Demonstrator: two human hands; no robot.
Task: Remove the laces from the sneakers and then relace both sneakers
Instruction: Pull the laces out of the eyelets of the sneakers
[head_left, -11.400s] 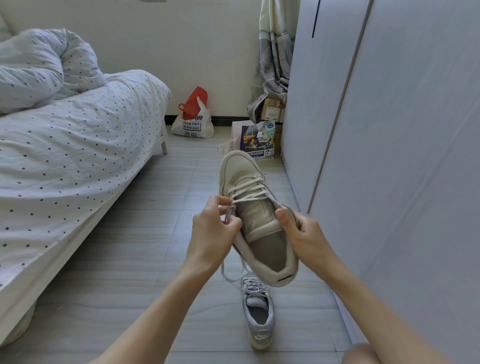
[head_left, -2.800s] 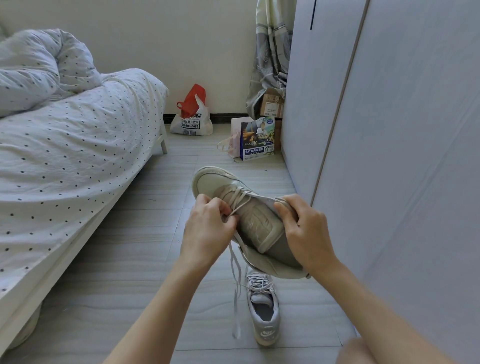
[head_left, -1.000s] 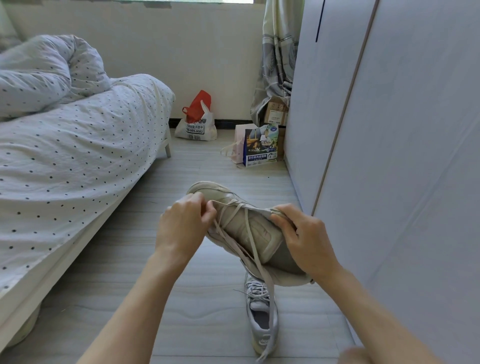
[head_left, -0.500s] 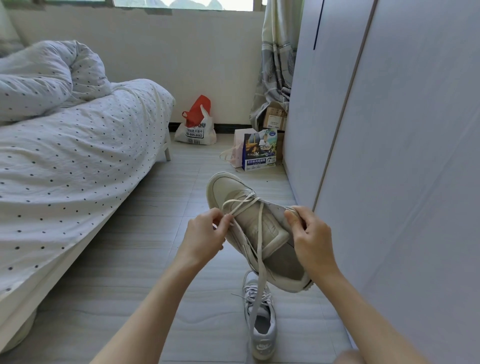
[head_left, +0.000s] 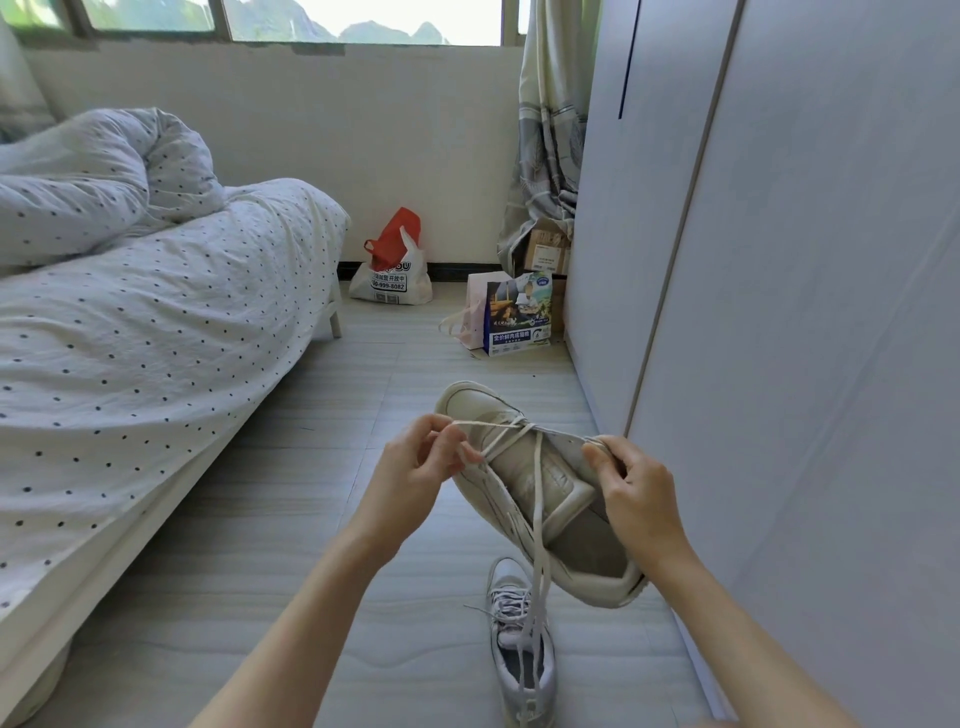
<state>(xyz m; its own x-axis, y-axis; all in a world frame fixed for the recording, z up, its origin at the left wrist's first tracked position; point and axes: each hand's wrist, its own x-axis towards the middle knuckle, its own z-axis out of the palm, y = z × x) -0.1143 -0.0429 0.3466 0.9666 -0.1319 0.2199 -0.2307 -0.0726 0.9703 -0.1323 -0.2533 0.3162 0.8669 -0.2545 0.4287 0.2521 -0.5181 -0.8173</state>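
I hold a beige sneaker (head_left: 540, 483) in the air, toe pointing away, opening toward me. My right hand (head_left: 636, 493) grips its right side near the eyelets, thumb on the upper edge. My left hand (head_left: 415, 467) pinches the white lace (head_left: 537, 525) at the shoe's left side and holds it taut across the front eyelets. Only the rows nearest the toe are laced. Two loose lace ends hang down over the tongue toward the floor. The second sneaker (head_left: 522, 644), grey-white and laced, lies on the floor below.
A bed with a dotted white cover (head_left: 145, 332) runs along the left. A white wardrobe (head_left: 779, 260) stands close on the right. A red-and-white plastic bag (head_left: 392, 265), a printed paper bag (head_left: 514, 317) and cardboard boxes sit by the far wall under the curtain.
My left hand has drawn the lace out to the left, so it now runs taut across the toe end. The shoe has tilted slightly and the view has lifted toward the window.
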